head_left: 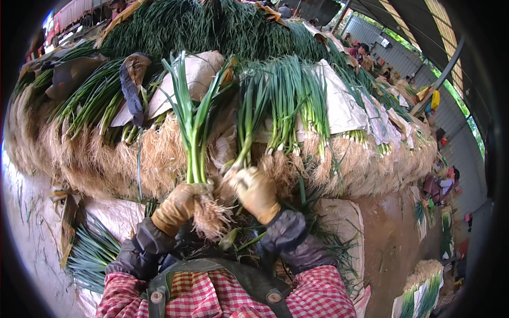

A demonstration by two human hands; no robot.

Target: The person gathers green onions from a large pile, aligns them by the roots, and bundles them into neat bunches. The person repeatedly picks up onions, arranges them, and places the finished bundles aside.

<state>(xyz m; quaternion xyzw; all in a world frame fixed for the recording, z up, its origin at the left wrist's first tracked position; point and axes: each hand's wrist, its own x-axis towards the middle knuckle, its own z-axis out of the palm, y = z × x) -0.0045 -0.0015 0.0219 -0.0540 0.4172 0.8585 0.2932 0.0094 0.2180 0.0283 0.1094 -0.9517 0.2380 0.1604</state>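
Note:
Upright before me stands a bunch of green onions (197,143), its pale tangled roots (211,218) hanging below my grip. My left hand (177,208), in a tan work glove, is closed round the lower stalks just above those roots. To the right, my right hand (255,194), in a matching glove and slightly blurred, closes on the root end of a few other green onion stalks (245,151). Their leaves lean back against the pile. More green onions (289,108) lie just right of them, roots toward me.
A long heap of green onions (207,29) spreads across the back, partly covered with pale sacks (339,103). Loose green onions (95,252) lie at lower left beside a sheet. Bundles (421,297) rest on the floor at lower right. Other people (360,52) are farther off at right.

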